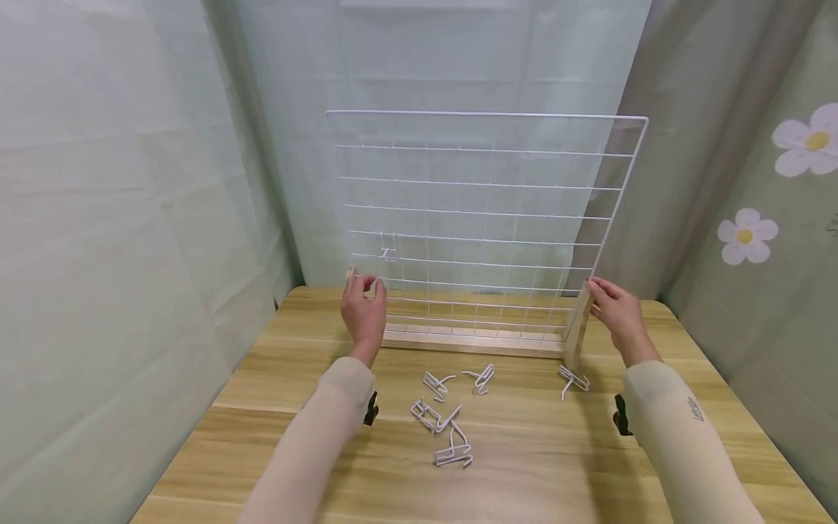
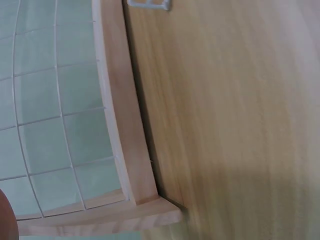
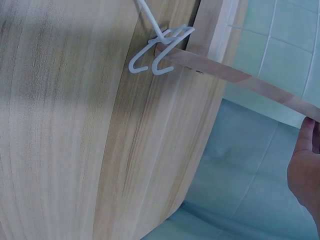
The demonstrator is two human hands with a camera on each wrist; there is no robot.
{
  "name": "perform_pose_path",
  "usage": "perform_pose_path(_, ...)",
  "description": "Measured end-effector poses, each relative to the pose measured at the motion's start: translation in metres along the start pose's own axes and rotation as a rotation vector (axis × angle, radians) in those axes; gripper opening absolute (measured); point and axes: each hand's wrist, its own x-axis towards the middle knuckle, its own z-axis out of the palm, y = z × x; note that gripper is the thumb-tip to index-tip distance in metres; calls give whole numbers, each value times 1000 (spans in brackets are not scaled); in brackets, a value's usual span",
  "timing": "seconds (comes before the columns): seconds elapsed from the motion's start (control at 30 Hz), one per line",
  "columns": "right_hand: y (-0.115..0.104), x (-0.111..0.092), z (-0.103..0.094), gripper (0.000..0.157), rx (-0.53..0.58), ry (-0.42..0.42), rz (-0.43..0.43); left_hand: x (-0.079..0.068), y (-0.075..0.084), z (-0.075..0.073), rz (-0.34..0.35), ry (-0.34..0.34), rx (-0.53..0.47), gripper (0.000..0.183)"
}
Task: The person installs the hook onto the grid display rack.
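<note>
A white wire grid rack (image 1: pixel 487 183) with a wooden base stands upright at the back of the table. My left hand (image 1: pixel 364 309) is at its left end, fingers curled round the top of the wooden side post, which they mostly hide. At the other end, the right hand (image 1: pixel 617 309) pinches the top of the right wooden post (image 1: pixel 575 331) between thumb and fingers. One white wire hook (image 1: pixel 389 252) hangs on the grid near its left side. In the right wrist view, another loose hook (image 3: pixel 162 47) lies by the foot of the right post.
Several loose white hooks, among them one at the front (image 1: pixel 453 453), lie on the wooden table (image 1: pixel 524 466) before the rack. Pale green curtains (image 1: pixel 164 218) enclose the table at the left and back. Flowers decorate the right curtain (image 1: pixel 746 306).
</note>
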Motion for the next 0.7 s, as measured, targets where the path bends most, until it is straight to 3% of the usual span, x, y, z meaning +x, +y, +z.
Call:
perform_pose_path(0.2,0,3,0,65,1,-1,3,-9,-3,-4,14,-60,19,11)
perform_pose_path(0.47,1,3,1,64,7,5,11,-24,-10,-5,145,-162,38,13)
perform_pose_path(0.7,0,3,-1,64,-2,2,-5,-33,0,-10,125,-305,-19,14)
